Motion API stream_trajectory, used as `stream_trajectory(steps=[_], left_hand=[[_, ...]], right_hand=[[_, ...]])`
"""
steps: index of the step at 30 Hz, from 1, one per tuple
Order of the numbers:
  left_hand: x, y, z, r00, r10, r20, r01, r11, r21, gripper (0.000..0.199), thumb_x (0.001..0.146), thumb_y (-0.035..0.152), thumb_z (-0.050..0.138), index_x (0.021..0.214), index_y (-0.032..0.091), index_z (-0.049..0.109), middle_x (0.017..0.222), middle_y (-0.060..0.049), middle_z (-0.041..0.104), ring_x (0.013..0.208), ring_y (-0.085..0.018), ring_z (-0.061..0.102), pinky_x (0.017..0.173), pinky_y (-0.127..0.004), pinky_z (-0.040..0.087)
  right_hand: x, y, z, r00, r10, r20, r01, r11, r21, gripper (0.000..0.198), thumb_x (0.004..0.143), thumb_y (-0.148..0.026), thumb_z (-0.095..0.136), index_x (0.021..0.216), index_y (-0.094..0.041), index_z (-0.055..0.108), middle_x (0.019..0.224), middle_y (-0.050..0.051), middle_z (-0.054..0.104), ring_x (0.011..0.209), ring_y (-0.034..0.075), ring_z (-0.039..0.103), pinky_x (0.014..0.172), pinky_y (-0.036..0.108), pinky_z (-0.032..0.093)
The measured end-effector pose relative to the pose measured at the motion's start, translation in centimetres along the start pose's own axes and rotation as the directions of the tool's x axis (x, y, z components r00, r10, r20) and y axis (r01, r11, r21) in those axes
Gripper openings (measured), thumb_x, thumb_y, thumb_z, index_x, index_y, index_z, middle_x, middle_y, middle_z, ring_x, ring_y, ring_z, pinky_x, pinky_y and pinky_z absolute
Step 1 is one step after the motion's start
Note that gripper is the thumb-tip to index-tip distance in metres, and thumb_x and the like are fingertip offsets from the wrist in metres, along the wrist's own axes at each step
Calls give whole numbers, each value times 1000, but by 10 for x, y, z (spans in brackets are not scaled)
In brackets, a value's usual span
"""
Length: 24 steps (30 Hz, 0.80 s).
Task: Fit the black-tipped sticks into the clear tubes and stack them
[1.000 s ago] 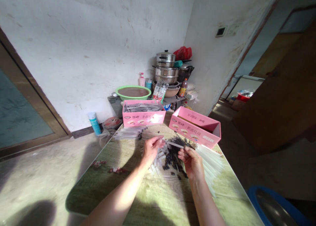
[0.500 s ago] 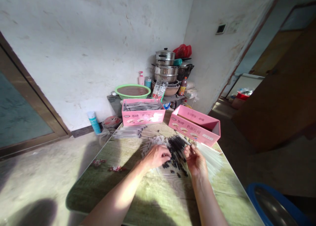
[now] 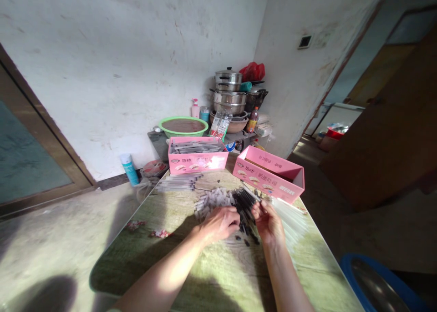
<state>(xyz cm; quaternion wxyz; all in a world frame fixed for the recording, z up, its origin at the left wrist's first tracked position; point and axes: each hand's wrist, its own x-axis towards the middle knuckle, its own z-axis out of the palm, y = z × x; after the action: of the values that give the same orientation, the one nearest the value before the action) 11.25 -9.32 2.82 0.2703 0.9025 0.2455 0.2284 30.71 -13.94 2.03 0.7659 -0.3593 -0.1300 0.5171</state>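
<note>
My left hand is closed in a pinch at the near left edge of a heap of black pen-like sticks; whatever its fingertips hold is hidden. My right hand, palm turned up, grips a thin pale pen-like tube that slants up and to the left over the heap. Small black caps lie loose between the hands. Behind my left hand is a pile of short white pieces. Long clear tubes lie beside my right hand, and finished-looking thin sticks lie in a row at the far left.
A pink box full of grey-white sticks stands at the table's back; a second pink box stands to its right. Beyond are a green basin, stacked steel pots and bottles. A blue tub sits at the lower right.
My left hand has moved slightly right and nearer to me, uncovering more of the white pile. My right hand has shifted a little left, with the tube still in its fingers.
</note>
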Motion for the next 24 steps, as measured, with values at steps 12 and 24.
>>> stream_trajectory(steps=[12, 24], left_hand=[[7, -28, -20, 746, -619, -246, -73, 291, -954, 33, 67, 39, 88, 86, 14, 78, 72, -4, 71, 61, -13, 61, 56, -23, 49], [7, -21, -22, 763, -606, -226, -86, 252, -964, 44, 61, 44, 94, 84, 12, 76, 72, -4, 71, 62, -13, 64, 59, -24, 54]], right_hand=[[-14, 3, 16, 992, -33, 120, 58, 976, -210, 33, 53, -26, 98, 77, -14, 78, 67, 7, 77, 54, 18, 73, 52, 24, 62], [-19, 4, 25, 991, -48, 122, 82, 952, -295, 35, 51, -29, 99, 74, -15, 77, 64, 7, 76, 52, 20, 73, 50, 25, 62]])
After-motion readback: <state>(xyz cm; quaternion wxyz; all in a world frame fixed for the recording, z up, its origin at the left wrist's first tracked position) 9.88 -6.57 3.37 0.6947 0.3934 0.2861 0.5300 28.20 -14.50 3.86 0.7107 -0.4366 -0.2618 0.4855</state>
